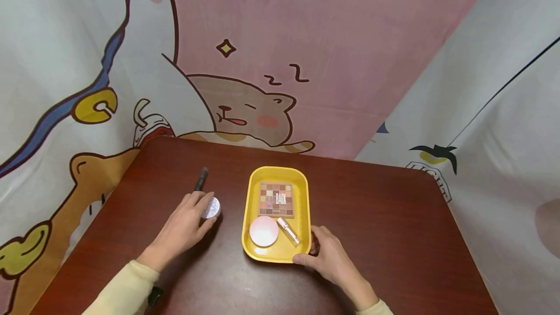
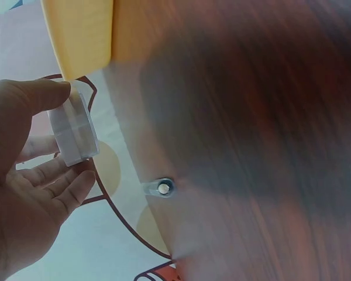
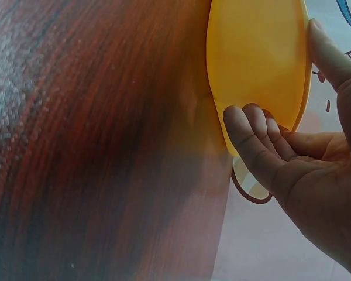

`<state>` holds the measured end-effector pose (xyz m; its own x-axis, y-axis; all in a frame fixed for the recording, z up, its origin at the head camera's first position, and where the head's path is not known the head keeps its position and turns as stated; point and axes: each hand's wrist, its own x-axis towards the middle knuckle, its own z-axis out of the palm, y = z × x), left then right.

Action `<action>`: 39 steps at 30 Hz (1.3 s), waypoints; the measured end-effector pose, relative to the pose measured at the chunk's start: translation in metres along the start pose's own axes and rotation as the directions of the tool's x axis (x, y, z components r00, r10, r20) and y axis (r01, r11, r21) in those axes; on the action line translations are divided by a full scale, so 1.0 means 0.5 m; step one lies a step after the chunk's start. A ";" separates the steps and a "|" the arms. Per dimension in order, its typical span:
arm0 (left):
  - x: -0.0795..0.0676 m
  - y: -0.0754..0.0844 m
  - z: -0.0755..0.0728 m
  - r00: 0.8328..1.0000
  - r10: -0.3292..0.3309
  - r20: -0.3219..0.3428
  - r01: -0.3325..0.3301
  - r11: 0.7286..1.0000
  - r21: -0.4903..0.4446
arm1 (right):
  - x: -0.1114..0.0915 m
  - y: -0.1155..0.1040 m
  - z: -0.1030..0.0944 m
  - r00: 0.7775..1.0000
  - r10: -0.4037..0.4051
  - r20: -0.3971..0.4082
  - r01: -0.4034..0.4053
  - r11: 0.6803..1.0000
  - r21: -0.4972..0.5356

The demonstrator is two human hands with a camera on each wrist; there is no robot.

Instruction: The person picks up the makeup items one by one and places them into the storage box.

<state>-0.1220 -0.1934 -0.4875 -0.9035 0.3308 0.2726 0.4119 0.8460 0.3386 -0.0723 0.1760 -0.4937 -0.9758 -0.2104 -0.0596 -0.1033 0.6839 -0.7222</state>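
My left hand (image 1: 180,225) grips a small round case (image 1: 212,208) with a white patterned top, left of the yellow tray (image 1: 246,208). In the left wrist view, thumb and fingers are around the clear, whitish side of the case (image 2: 76,132). My right hand (image 1: 332,259) holds the tray by its near right corner. Its thumb lies at the rim, while the other fingers curl against the outer wall (image 3: 257,64). Inside the tray are an eyeshadow palette (image 1: 275,200) marked BACK, a pink-white round compact (image 1: 264,231) and a lipstick tube (image 1: 288,231).
Just beyond my left fingers a slim dark tube (image 1: 202,179) lies on the brown table (image 1: 376,208). A curtain with cartoon animals (image 1: 341,62) hangs along the table's far edge and sides. Something small and black (image 1: 155,296) shows beside the left sleeve.
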 end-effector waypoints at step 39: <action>0.035 0.158 -0.018 0.982 0.189 -0.014 -0.189 0.979 -0.075 | -0.003 -0.001 0.003 1.000 0.017 -0.011 -0.017 1.000 -0.005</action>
<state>-0.1041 -0.1246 -0.4478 -0.8077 0.4788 0.3441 0.5833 0.7343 0.3473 -0.0704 0.1747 -0.4944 -0.9795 -0.1912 -0.0639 -0.0880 0.6906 -0.7179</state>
